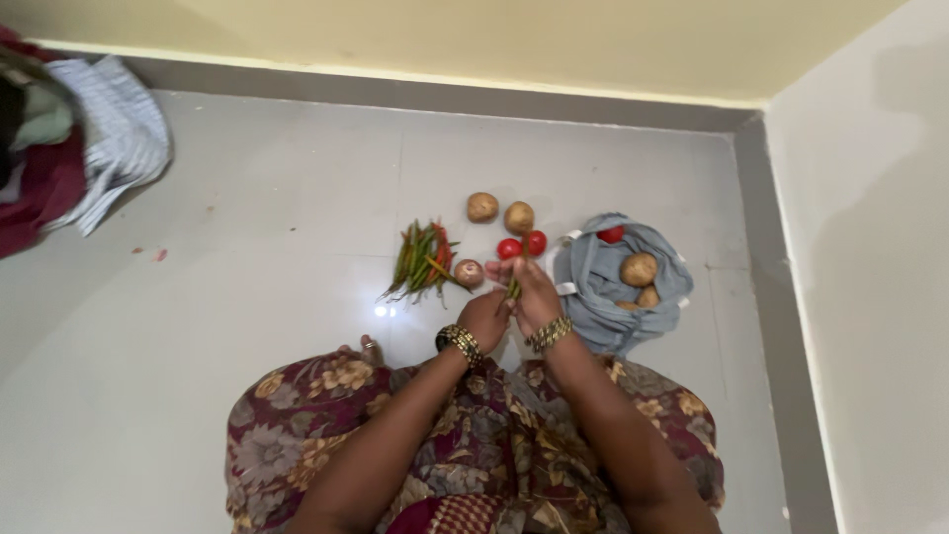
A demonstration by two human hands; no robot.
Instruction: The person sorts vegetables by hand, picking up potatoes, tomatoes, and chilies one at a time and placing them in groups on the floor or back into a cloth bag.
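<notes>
You sit on the pale tiled floor (pixel 247 326) with your floral-printed lap at the bottom of the view and both arms reaching forward. Your left hand (pixel 484 318) and your right hand (pixel 534 297) meet over the floor in front of your knees, each wrist ringed with gold bangles, and both are pinched on a thin green chilli (pixel 513 289) held between them; the grip of each hand is closed on that chilli, fingers gathered at its two ends. Just beyond your left hand lies a loose pile of chillies (pixel 423 260), green mixed with red and orange, fanned out on the floor. A brown potato (pixel 469 272) sits at the pile's right edge, very near your fingertips. Further off are two more potatoes (pixel 500 212) side by side, and two red tomatoes (pixel 522 244) touching each other right above your right hand. To the right of your right hand a grey cloth bag (pixel 598 292) lies open on the floor with potatoes and one tomato inside it, its near edge just beside your wrist. A heap of clothes (pixel 89 148) rests in the far left corner, well apart from your hands.
</notes>
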